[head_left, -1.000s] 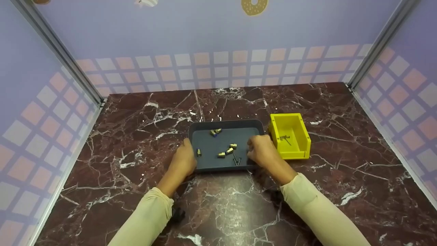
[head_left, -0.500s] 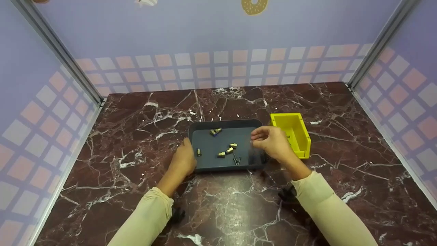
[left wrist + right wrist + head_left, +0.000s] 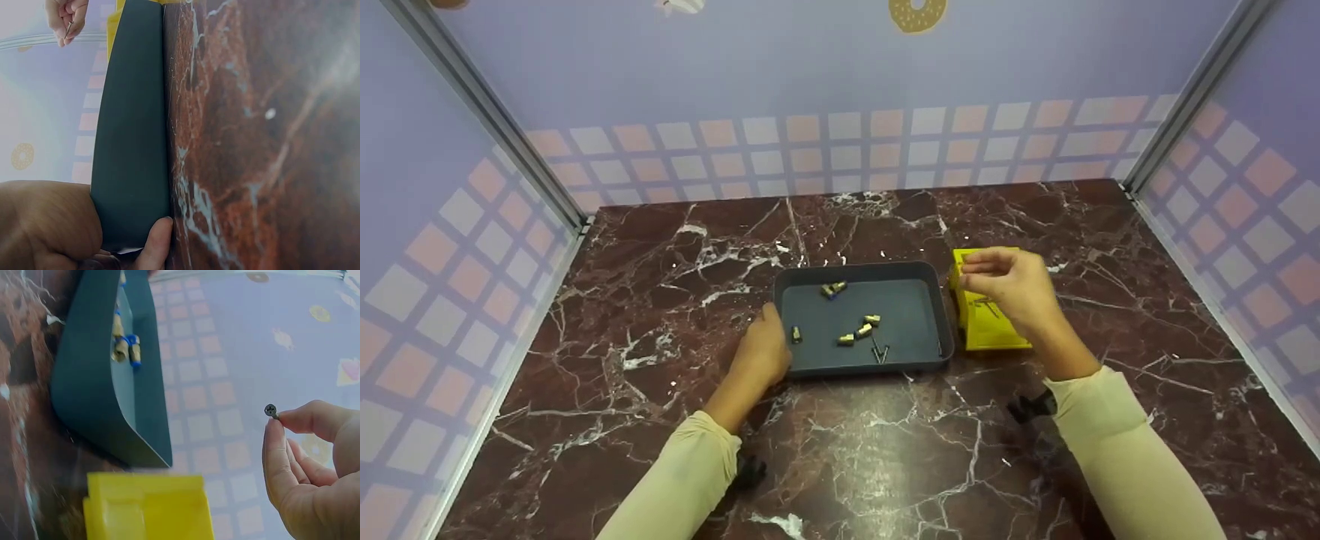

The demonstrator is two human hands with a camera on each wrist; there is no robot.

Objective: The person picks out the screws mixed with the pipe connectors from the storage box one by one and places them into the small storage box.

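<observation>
My right hand [image 3: 1020,289] is raised over the yellow bin [image 3: 997,341], thumb and forefinger pinching a screw [image 3: 270,410] whose cross-slotted head shows in the right wrist view. My left hand [image 3: 765,349] grips the left end of the dark grey tray [image 3: 900,300]; the left wrist view shows a finger along its outer wall. Inside the tray lie several brass fittings [image 3: 864,330], some with blue parts, and a few loose screws [image 3: 879,351] near the front wall. More screws [image 3: 982,301] lie in the bin, partly hidden by my right hand.
The bin stands just right of the tray on a dark red marble-patterned tabletop [image 3: 675,420]. Patterned panels enclose the back and both sides, with metal posts [image 3: 1170,97] at the corners. Small white specks lie behind the tray.
My right hand has risen from the tray's right end and moved right, over the yellow bin, pinching a screw. My left hand and the tray have stayed put.
</observation>
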